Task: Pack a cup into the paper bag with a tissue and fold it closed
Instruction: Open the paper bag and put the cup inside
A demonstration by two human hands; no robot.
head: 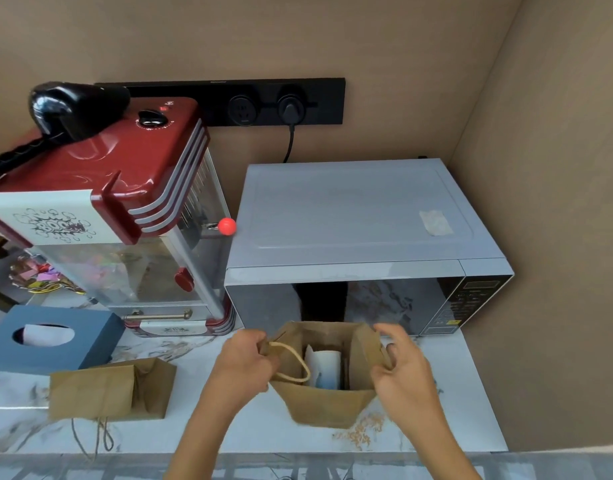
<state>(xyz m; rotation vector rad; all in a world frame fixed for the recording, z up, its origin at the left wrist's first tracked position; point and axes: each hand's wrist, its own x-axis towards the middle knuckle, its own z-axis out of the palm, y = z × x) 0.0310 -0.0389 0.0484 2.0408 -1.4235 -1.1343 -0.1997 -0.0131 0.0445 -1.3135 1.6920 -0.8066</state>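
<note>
A brown paper bag (pixel 324 405) stands upright and open on the marble counter, in front of the microwave. Inside it I see a white cup (pixel 327 368) with a white tissue (pixel 311 360) beside it. My left hand (pixel 244 363) pinches the bag's left rim near a rope handle (pixel 294 362) that hangs into the opening. My right hand (pixel 400 368) grips the bag's right rim, thumb inside the edge.
A silver microwave (pixel 353 220) fills the back right. A red popcorn machine (pixel 125 209) stands at the back left. A blue tissue box (pixel 52 337) and a second paper bag (pixel 111 389) lying on its side are at the left. Crumbs (pixel 360 433) lie near the counter's front edge.
</note>
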